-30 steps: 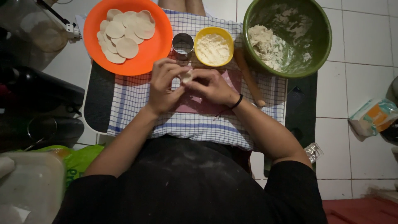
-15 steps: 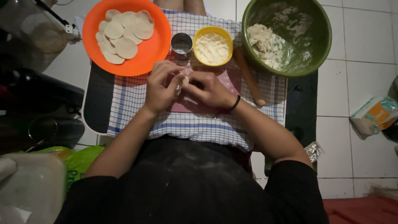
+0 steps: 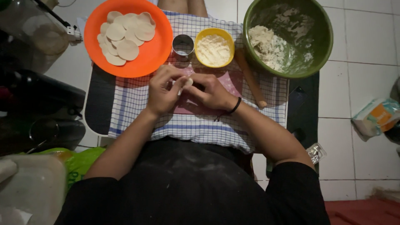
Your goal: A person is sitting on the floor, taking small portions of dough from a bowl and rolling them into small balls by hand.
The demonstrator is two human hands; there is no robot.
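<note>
Up top there's an orange plate (image 3: 154, 58) loaded with flat pale dough rounds (image 3: 125, 35), overlapping one another on its left half. Next to it stands a small metal ring cutter (image 3: 183, 46), open at the top, and just beside that a yellow bowl (image 3: 214, 32) filled almost level with a pale crumbly filling (image 3: 213, 50). On the right, a big green bowl (image 3: 321, 37), walls dusted white, with a lump of dough (image 3: 266, 43) sitting toward its left side.

A wooden rolling pin (image 3: 250, 79) lies slanted between the yellow bowl and the green one, resting on the checked cloth (image 3: 133, 100) that covers the surface; a pink mat (image 3: 233, 83) shows under the hands.

Now the hands, both together over the mat, right below the cutter. The left hand (image 3: 162, 89) is curled, fingers closed around a small piece of dough (image 3: 186, 82), of which only a pale bit peeks out. The right hand (image 3: 210, 91), a dark band at the wrist, pinches the same piece from the other side, fingertips tight on it. The two hands touch.

Off to the sides: a small packet (image 3: 377, 116) on the white floor tiles at right, dark pots at left, a green bag (image 3: 81, 160) and a pale tub (image 3: 31, 187) near the person's left elbow.
</note>
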